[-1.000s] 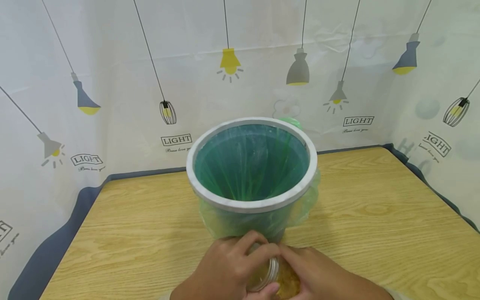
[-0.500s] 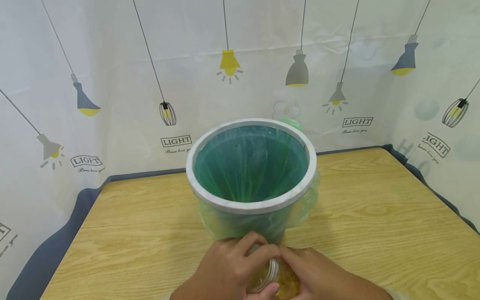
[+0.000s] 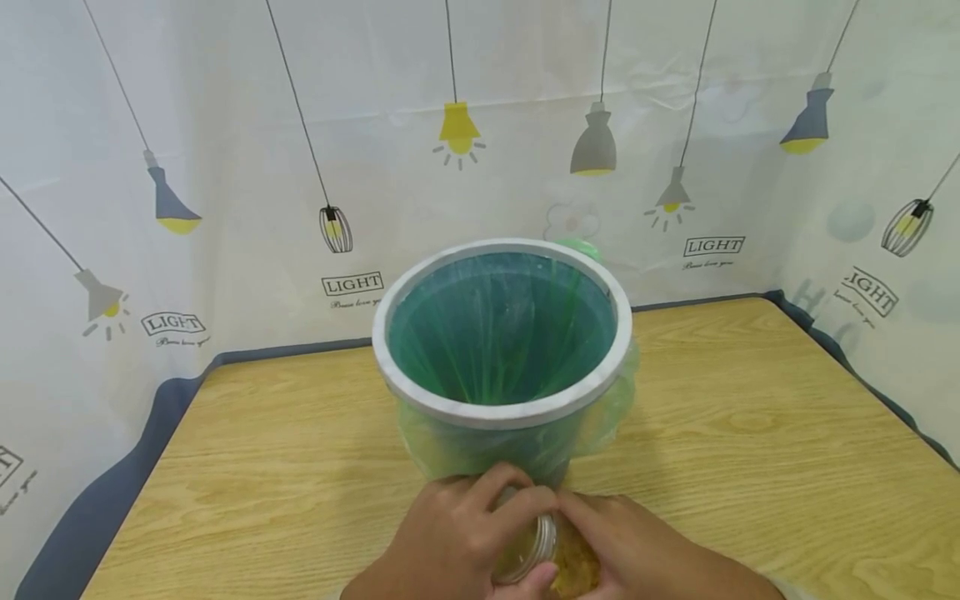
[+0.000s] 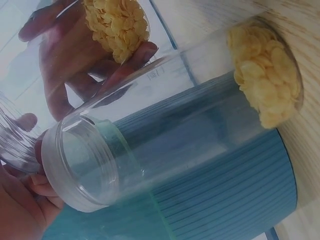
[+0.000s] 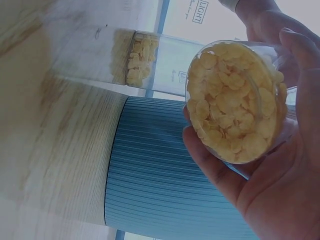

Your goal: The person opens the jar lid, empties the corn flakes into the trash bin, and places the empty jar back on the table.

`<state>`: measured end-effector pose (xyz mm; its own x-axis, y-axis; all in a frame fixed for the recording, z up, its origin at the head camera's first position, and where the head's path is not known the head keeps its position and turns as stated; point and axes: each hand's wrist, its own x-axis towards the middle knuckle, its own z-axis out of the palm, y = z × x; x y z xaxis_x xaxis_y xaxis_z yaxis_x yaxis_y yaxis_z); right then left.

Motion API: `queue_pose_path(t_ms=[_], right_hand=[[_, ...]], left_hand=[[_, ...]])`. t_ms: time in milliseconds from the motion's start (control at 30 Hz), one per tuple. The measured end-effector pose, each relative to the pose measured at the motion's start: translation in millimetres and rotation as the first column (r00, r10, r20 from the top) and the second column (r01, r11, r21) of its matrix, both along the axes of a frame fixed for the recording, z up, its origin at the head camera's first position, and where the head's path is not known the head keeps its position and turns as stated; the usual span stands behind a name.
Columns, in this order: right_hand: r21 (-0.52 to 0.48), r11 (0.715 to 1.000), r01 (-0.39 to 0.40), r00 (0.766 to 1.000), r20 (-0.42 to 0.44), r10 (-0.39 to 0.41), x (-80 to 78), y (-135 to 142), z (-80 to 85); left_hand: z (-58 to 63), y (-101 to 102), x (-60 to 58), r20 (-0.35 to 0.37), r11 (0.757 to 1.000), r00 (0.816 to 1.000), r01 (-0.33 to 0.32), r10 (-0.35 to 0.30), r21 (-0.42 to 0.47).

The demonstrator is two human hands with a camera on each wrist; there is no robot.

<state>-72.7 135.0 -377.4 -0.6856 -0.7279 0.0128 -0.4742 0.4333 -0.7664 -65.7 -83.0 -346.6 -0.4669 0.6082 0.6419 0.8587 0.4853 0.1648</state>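
A tall clear jar stands on the table with pale yellow flakes, like corn flakes, in its bottom. My left hand holds near its whitish mouth ring, fingers curled at the top. A second clear jar, with similar flakes at its base, is gripped in my right hand. It lies tilted, base towards the right wrist camera. In the left wrist view its threaded mouth end is beside the tall jar's ring. From the head view, my hands meet and hide much of both jars.
Just beyond my hands stands a blue ribbed bin. Its white rim clamps a green plastic bag. A wood-grain table lies beneath, with a lamp-printed sheet around its back and sides.
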Motion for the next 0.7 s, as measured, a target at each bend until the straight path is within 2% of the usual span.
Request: queue_pose_path(t_ms=[167,300,433,700], right_hand=[[-0.015,1.000,-0.014,0.996,-0.083,0.013,-0.1,-0.3,-2.9],[-0.007,1.000,-0.004,0.998,-0.070,0.004,0.3,-0.2,-2.5],[-0.004,1.000,-0.002,0.994,-0.111,0.001,0.1,-1.3,-2.3],[-0.016,1.000,0.013,0.998,-0.068,-0.015,0.5,-1.0,0.3]], left_hand=[[0.7,-0.3,0.3,-0.006,1.000,1.000,-0.006,0.006,0.008],[0.7,-0.4,0.8,-0.008,1.000,1.000,-0.013,0.013,0.011],[0.3,-0.7,1.0,-0.014,1.000,0.999,-0.031,0.031,0.005],[-0.1,-0.8,-0.3,-0.043,0.999,0.998,-0.037,0.037,0.002]])
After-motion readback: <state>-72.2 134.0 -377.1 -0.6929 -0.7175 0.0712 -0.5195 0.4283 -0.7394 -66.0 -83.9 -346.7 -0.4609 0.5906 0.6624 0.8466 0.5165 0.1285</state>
